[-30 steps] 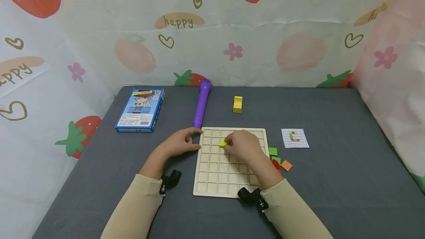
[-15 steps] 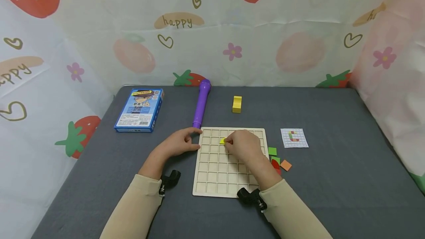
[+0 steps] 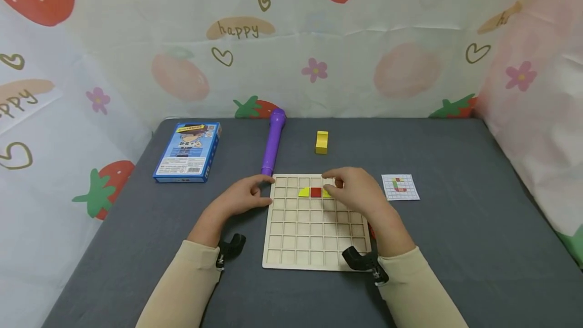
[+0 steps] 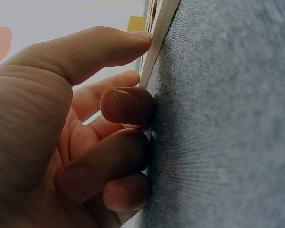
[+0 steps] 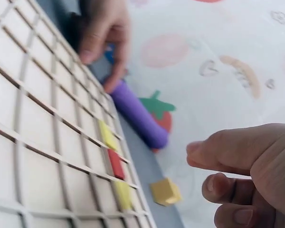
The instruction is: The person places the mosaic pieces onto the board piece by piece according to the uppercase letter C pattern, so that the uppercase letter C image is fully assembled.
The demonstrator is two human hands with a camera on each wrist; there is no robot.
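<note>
Dark grey cloth covers the table (image 3: 483, 239), and on it lies a square, pale wooden board with a ribbed grid (image 3: 302, 243), most of its visible cells bare. The left hand (image 3: 241, 197) has thumb and forefinger spread, both tips touching the board's left edge. The right hand (image 3: 357, 191) is over the far rows, thumb and forefinger apart, holding nothing that shows. Right of the board lies a white, gridded paper card with a coloured figure (image 3: 401, 187), seemingly the pattern.

Three flat pieces sit side by side in the second row from the far edge: a yellow piece with a rounded corner (image 3: 303, 193), a red square (image 3: 316, 192) and a second yellow piece (image 5: 124, 195). The card's figure seems to run on downward, so more is probably left. A red sliver of a loose piece (image 3: 372, 231) shows at the board's right edge, mostly hidden by the wrist.

Half a second ago the right hand's fingertips were at the first yellow piece; it has shifted right, uncovering the red square. Loose green and orange squares visible then are now out of sight behind the right arm.
</note>
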